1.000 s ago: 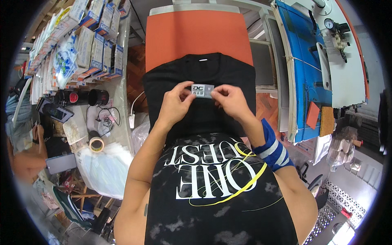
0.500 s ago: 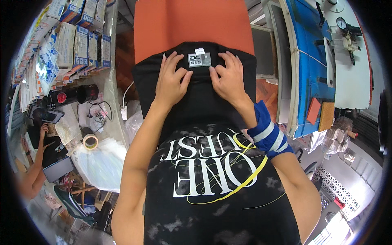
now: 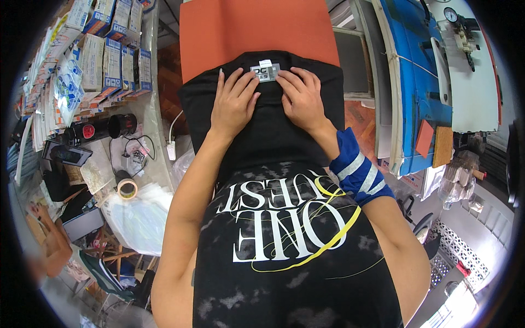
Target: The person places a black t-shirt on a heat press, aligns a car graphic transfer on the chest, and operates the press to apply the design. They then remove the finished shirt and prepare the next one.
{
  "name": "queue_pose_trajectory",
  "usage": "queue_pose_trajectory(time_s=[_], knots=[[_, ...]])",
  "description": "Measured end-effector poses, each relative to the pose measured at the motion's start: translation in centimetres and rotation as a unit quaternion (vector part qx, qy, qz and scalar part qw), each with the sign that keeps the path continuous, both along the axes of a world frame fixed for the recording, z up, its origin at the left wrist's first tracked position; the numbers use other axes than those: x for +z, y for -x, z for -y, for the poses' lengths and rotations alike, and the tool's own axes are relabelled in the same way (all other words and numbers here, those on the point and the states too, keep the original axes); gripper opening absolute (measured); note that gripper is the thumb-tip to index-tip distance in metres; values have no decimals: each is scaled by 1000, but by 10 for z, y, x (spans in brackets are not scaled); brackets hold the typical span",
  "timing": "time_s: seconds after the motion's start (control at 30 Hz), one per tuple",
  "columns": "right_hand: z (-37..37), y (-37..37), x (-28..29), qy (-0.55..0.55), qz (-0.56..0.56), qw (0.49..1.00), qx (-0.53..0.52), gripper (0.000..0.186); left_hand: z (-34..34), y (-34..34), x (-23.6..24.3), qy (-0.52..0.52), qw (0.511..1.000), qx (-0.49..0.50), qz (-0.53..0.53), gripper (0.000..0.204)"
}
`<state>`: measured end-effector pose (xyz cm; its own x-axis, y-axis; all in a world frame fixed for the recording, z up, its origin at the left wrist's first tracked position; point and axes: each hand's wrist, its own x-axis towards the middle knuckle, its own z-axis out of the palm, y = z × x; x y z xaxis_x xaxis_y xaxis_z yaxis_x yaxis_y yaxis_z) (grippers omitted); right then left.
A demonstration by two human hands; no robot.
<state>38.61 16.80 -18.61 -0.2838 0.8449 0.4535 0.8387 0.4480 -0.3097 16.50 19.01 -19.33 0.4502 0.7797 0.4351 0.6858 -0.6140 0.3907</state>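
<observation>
Orange padding covers the press board [image 3: 257, 24] that carries the work, with a cluttered side table to its left and a blue machine [image 3: 418, 82] to its right. Draped over the near end of the board lies a black shirt [image 3: 262, 123], its collar edge toward the far end. At the middle of that collar sits a small grey rectangular label [image 3: 264, 71], with a white tag [image 3: 265, 63] just beyond it. The left hand [image 3: 234, 104] lies flat on the cloth, fingers spread and extended, their tips reaching the label's left edge; it grips nothing. The right hand [image 3: 302, 98] presses down likewise, fingers slightly curved, fingertips touching the label's right edge, nothing closed in it. A blue band with white stripes [image 3: 358, 172] wraps the right forearm. On the side table, well apart from the hands, stand stacked boxes [image 3: 112, 63], a roll of tape [image 3: 127, 188], a white plug on a cord [image 3: 171, 150] and a clear plastic bag [image 3: 139, 218].
</observation>
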Motion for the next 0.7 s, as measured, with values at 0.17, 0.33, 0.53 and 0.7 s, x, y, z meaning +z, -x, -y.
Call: queue_pose_trajectory(time_s=[0.17,0.33,0.53,0.7], knots=[[0,1,-2,-4,2,1000,-8,38,-1,-2,1,9,1000,5,-7,36],[0,1,-1,-2,-11,1000,-15,40,-2,-1,2,14,1000,4,-6,36],[0,2,3,2,-11,1000,-12,40,-1,0,1,18,1000,7,-4,35],[1,2,-1,-3,-12,1000,-11,34,1,-1,2,38,999,7,7,36]])
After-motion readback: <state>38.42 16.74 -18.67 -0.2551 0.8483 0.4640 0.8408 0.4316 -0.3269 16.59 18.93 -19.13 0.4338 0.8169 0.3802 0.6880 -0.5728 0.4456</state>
